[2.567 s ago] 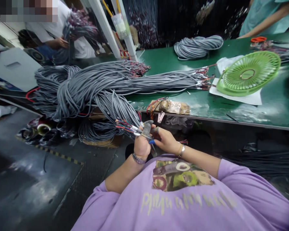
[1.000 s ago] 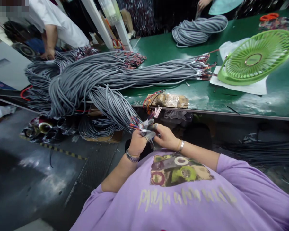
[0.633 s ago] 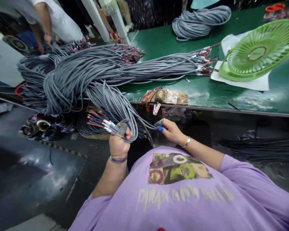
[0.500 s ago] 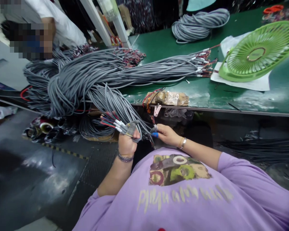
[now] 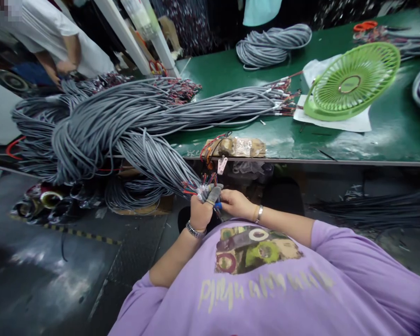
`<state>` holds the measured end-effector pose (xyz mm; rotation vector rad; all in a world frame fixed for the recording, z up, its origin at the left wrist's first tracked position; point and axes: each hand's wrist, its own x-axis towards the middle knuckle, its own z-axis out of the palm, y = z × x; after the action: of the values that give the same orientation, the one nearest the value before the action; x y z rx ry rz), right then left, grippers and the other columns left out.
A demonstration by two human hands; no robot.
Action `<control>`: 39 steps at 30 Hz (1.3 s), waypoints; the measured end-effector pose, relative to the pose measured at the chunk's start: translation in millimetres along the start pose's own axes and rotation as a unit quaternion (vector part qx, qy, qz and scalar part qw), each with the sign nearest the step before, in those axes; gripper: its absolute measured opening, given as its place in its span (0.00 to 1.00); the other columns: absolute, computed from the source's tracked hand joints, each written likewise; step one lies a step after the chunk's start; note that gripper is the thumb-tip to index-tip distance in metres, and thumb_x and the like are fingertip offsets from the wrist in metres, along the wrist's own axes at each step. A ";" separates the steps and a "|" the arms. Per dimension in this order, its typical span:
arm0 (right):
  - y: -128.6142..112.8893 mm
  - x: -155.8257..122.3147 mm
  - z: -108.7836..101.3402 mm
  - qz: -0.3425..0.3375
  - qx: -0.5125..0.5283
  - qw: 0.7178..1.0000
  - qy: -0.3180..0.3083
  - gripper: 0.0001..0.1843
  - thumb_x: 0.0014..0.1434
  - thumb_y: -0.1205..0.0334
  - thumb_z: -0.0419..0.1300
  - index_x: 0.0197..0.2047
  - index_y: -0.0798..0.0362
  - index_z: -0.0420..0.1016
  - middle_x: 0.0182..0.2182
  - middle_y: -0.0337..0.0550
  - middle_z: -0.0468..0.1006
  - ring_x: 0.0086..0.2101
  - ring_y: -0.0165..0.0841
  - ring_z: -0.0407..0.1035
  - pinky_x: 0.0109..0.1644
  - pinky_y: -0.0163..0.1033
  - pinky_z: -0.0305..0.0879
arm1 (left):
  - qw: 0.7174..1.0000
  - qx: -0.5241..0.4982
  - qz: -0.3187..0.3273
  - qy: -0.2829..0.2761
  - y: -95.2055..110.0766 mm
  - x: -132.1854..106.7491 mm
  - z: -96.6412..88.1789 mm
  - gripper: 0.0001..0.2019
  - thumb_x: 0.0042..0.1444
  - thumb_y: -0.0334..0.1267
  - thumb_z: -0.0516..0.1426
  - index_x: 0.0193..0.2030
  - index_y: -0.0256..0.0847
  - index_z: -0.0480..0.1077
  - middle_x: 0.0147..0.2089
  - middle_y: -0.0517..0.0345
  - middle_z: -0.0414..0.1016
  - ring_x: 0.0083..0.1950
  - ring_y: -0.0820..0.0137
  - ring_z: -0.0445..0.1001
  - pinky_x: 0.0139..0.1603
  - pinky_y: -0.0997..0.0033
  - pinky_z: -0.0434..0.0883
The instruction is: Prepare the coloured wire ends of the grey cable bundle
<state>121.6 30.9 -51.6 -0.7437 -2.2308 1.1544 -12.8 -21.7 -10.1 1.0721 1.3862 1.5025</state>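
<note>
My left hand point(image 5: 202, 211), with grey coverings on its fingers, is closed around several grey cable ends point(image 5: 200, 190) whose thin coloured wires fan out. Close against it, my right hand point(image 5: 236, 204) has its fingers pressed together at the same cable ends, a blue wrap showing at a fingertip. What the right fingers pinch is hidden by the left hand. From the hands a thick bundle of grey cables point(image 5: 157, 156) runs up over the bench edge to a large heap of grey cables point(image 5: 91, 126).
A green fan point(image 5: 353, 84) stands on paper on the green bench point(image 5: 287, 144). Coiled cable point(image 5: 273, 45) lies behind it. A wooden block point(image 5: 245, 146) with wires and a pink clip point(image 5: 222, 164) are at the bench edge. A co-worker in a white shirt point(image 5: 87, 51) works at the far left.
My left hand has moved right with its cable ends and now meets my right hand. The view has shifted slightly, and the co-worker's hands now show at the cables.
</note>
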 end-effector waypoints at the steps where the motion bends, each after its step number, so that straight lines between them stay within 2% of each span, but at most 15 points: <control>1: -0.3 -0.3 -1.2 0.005 0.010 1.000 -0.014 0.04 0.57 0.64 0.63 0.31 0.55 0.73 0.30 0.40 0.74 0.33 0.30 0.68 0.40 0.35 0.64 | 1.000 0.005 -0.004 0.001 0.2 -0.4 -0.4 0.12 0.50 0.45 0.67 0.34 0.38 0.80 0.30 0.56 0.79 0.32 0.71 0.76 0.40 0.70 0.73; 4: -3.3 -0.7 -11.7 0.032 0.078 0.995 -0.051 0.02 0.55 0.68 0.61 0.33 0.55 0.75 0.29 0.39 0.76 0.32 0.30 0.69 0.39 0.35 0.65 | 1.000 -0.007 -0.023 0.010 1.7 -0.6 -3.1 0.13 0.52 0.46 0.65 0.29 0.37 0.79 0.25 0.57 0.77 0.25 0.76 0.71 0.30 0.75 0.69; 6: -9.1 0.1 -23.0 0.073 0.160 0.984 -0.031 0.05 0.54 0.70 0.58 0.35 0.56 0.75 0.30 0.39 0.76 0.30 0.28 0.68 0.37 0.34 0.66 | 0.999 -0.020 -0.034 0.016 3.5 -0.5 -5.6 0.14 0.52 0.46 0.65 0.27 0.36 0.77 0.24 0.57 0.76 0.22 0.78 0.68 0.25 0.77 0.65; 7: -13.7 1.0 -28.8 0.100 0.207 0.973 -0.001 0.06 0.54 0.70 0.56 0.35 0.56 0.74 0.29 0.38 0.76 0.29 0.27 0.68 0.35 0.34 0.66 | 0.999 -0.024 -0.038 0.019 4.6 -0.5 -6.7 0.14 0.51 0.46 0.65 0.26 0.36 0.77 0.23 0.57 0.76 0.22 0.78 0.67 0.24 0.78 0.64; 9: -25.0 4.0 -38.5 0.138 0.276 0.949 0.058 0.07 0.56 0.65 0.56 0.37 0.56 0.73 0.29 0.37 0.74 0.25 0.24 0.64 0.30 0.32 0.64 | 0.999 -0.020 -0.043 0.018 7.1 -0.8 -7.9 0.14 0.50 0.46 0.66 0.24 0.36 0.76 0.22 0.57 0.75 0.21 0.79 0.65 0.22 0.79 0.61; 12: -41.3 11.5 -43.9 0.160 0.333 0.927 0.060 0.14 0.53 0.54 0.63 0.37 0.56 0.71 0.25 0.34 0.71 0.22 0.23 0.61 0.25 0.31 0.60 | 0.999 -0.004 -0.046 0.012 11.5 -1.1 -6.2 0.14 0.48 0.44 0.67 0.23 0.36 0.75 0.19 0.59 0.73 0.19 0.80 0.62 0.21 0.79 0.59; 15: -47.5 19.6 -39.6 0.172 0.351 0.915 0.097 0.20 0.44 0.51 0.69 0.32 0.55 0.69 0.22 0.32 0.69 0.21 0.23 0.60 0.24 0.30 0.57 | 0.998 -0.002 -0.064 0.010 16.2 -0.8 -3.0 0.12 0.44 0.42 0.69 0.25 0.36 0.75 0.19 0.61 0.73 0.19 0.79 0.64 0.22 0.79 0.61; 17: -46.5 23.1 -35.5 0.170 0.362 0.910 0.107 0.21 0.42 0.51 0.71 0.30 0.55 0.67 0.20 0.31 0.68 0.20 0.23 0.60 0.23 0.30 0.56 | 0.997 0.000 -0.075 0.003 19.1 -0.1 -2.0 0.11 0.42 0.41 0.69 0.27 0.36 0.77 0.20 0.61 0.73 0.19 0.79 0.64 0.22 0.79 0.62; 22: -45.0 24.1 -33.6 0.146 0.400 0.903 0.060 0.16 0.47 0.53 0.67 0.30 0.53 0.66 0.20 0.34 0.71 0.20 0.28 0.66 0.23 0.33 0.60 | 0.993 0.054 -0.097 -0.048 23.2 1.7 -6.0 0.09 0.42 0.38 0.68 0.23 0.35 0.76 0.18 0.63 0.70 0.19 0.79 0.62 0.21 0.79 0.60; 24: -46.9 23.8 -35.8 0.136 0.404 0.903 0.046 0.14 0.49 0.56 0.66 0.31 0.52 0.66 0.20 0.34 0.72 0.19 0.28 0.67 0.23 0.34 0.61 | 0.991 0.063 -0.102 -0.051 22.7 1.7 -8.2 0.09 0.43 0.38 0.68 0.22 0.35 0.74 0.17 0.62 0.70 0.18 0.80 0.61 0.19 0.79 0.58; 27: -49.1 24.1 -38.1 0.140 0.407 0.901 0.052 0.14 0.49 0.55 0.66 0.31 0.54 0.67 0.20 0.34 0.71 0.19 0.27 0.65 0.24 0.33 0.59 | 0.994 0.033 -0.101 -0.020 19.8 0.8 -9.1 0.10 0.46 0.40 0.67 0.23 0.36 0.74 0.18 0.61 0.71 0.18 0.79 0.62 0.19 0.79 0.58; 32: -47.8 22.8 -33.9 0.194 0.422 0.879 0.110 0.15 0.45 0.55 0.68 0.28 0.56 0.70 0.18 0.31 0.68 0.18 0.21 0.57 0.23 0.31 0.53 | 0.995 -0.033 -0.090 0.037 13.8 -0.6 -4.6 0.12 0.47 0.42 0.66 0.24 0.35 0.74 0.20 0.59 0.74 0.18 0.80 0.63 0.20 0.79 0.59; 35: -47.3 20.8 -30.6 0.213 0.441 0.863 0.124 0.15 0.44 0.55 0.68 0.29 0.56 0.70 0.19 0.32 0.69 0.18 0.22 0.57 0.23 0.30 0.53 | 0.994 -0.046 -0.085 0.059 13.7 -0.5 -0.9 0.12 0.46 0.42 0.66 0.23 0.36 0.73 0.21 0.58 0.75 0.19 0.78 0.67 0.20 0.79 0.60; 39: -47.3 19.8 -29.4 0.210 0.437 0.864 0.138 0.17 0.42 0.53 0.70 0.29 0.56 0.71 0.20 0.33 0.70 0.19 0.22 0.58 0.24 0.31 0.55 | 0.992 -0.050 -0.096 0.067 14.2 0.2 1.5 0.12 0.46 0.42 0.66 0.22 0.36 0.71 0.21 0.57 0.75 0.21 0.75 0.71 0.20 0.78 0.59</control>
<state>115.8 37.7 6.9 -0.9130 -1.1079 1.9103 -11.7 -21.9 4.1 0.7651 1.4461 1.5080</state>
